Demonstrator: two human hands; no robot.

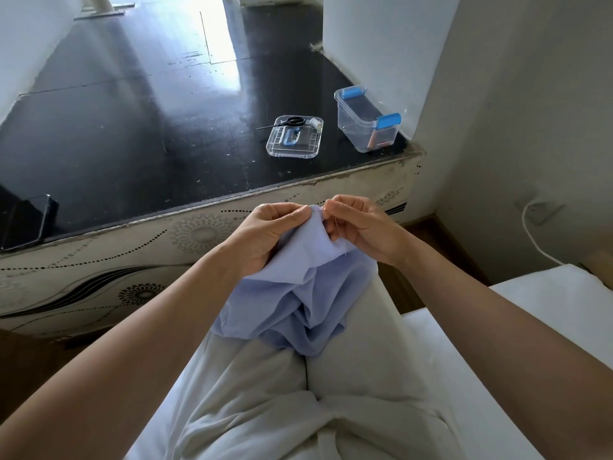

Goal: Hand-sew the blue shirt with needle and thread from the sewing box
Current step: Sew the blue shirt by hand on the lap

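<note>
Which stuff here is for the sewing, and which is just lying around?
For the sewing: blue shirt, gripped by the left hand; needle, pinched by the right hand; thread spool; scissors; sewing box; lid.
Just lying about: phone; white cable.

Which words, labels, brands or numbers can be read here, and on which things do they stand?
None can be read.
The clear box, its lid, the thread spool, the scissors, the phone and the blue shirt show no writing.
The cabinet front carries only patterns.
</note>
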